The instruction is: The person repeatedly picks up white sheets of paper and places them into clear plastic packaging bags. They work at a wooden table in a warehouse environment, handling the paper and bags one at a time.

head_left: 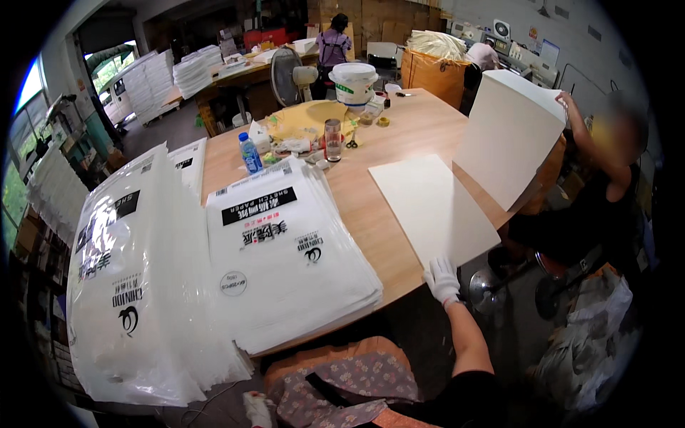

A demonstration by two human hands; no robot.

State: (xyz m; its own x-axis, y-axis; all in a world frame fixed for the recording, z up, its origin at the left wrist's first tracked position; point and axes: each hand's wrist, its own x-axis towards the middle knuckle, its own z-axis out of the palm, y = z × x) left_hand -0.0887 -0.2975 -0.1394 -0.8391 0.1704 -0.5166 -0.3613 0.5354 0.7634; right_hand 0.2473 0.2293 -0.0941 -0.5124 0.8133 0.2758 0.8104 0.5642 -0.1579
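My right hand, in a white glove, is at the near corner of a stack of blank white paper; its fingers close over the edge. The stack lies flat at the right side of the wooden table, its near end at the table edge. Low in the picture, beside my flowered apron, hangs my left hand, also gloved. It is away from the table, and its fingers are too small and cut off to read. Left of the paper lies a pile of printed clear plastic bags.
More printed bags overhang the left edge. A water bottle, glass cup, scissors, bucket and fan stand farther back. At the right, a seated co-worker holds up large white sheets.
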